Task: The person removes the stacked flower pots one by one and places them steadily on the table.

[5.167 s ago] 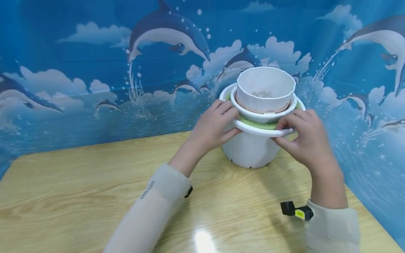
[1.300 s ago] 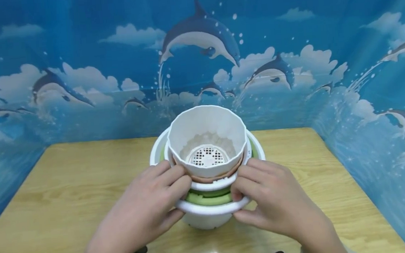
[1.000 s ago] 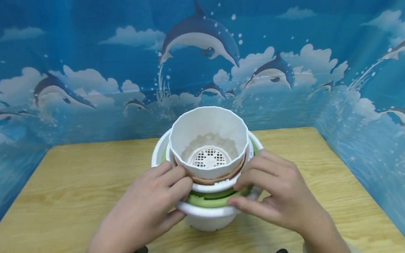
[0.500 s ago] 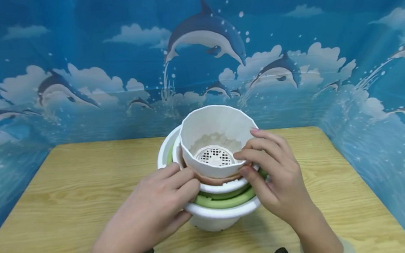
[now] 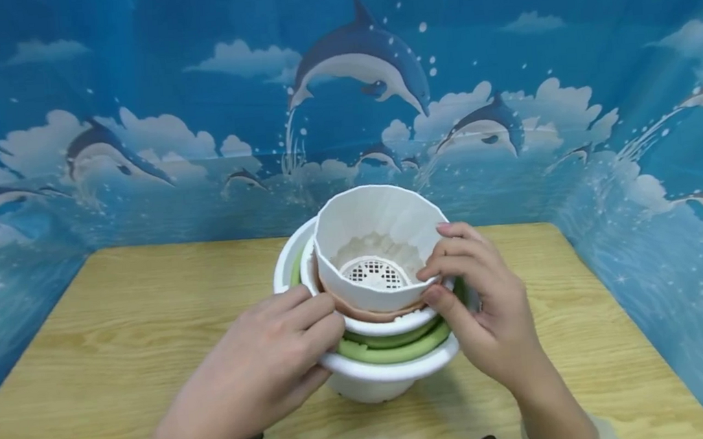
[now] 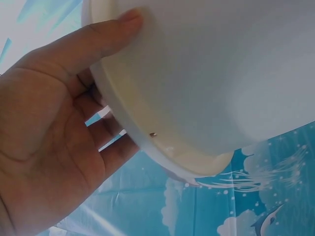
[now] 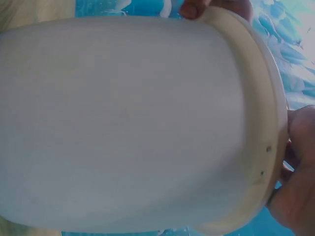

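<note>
Left hand grips outer white pot by its rim – thumb outside, fingers over. Right hand pinches rim of innermost white pot, fingertips inside, thumb outside. Nested between: green pot, middle white pot, brown pot. Stack on wooden table, dolphin backdrop behind – hands cover parts of the rims.

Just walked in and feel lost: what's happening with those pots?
At a wood-grain table, a person's right hand pinches the faceted white pot at its edge. The left hand grips the large white outer pot. The faceted one sits innermost; a brownish rim, a white rim and a green rim lie between.
</note>
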Tool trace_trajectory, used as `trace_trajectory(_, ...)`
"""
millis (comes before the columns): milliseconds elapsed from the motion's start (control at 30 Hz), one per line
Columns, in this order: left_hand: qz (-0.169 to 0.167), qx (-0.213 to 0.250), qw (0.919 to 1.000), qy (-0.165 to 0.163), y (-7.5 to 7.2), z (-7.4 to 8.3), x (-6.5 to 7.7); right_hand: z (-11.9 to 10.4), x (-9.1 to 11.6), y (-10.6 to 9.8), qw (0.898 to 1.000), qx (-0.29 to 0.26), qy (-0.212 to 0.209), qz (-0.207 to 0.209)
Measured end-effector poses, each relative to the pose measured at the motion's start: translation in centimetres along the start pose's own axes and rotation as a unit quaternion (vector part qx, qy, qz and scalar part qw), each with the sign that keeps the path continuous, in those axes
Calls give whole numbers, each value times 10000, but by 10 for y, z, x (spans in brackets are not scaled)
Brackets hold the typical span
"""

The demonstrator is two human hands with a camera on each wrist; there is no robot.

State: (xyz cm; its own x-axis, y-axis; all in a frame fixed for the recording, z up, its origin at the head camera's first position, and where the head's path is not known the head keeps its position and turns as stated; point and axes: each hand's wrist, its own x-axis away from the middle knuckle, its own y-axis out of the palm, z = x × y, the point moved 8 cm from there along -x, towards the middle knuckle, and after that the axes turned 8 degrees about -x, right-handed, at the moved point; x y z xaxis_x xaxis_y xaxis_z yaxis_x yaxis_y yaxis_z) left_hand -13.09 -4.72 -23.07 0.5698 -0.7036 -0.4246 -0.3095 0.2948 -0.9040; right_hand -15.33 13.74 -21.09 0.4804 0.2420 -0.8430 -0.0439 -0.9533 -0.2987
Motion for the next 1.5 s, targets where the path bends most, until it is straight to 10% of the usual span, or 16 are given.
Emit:
trace_trajectory(600, 242, 192, 9994, 129, 3, -2, -3, -31, 0, 10, 9795, 1527, -1269, -335)
trace_trajectory(1500, 262, 487, 9978, -356, 21, -11, -10, -19, 2, 6, 9816, 1609, -1018, 113)
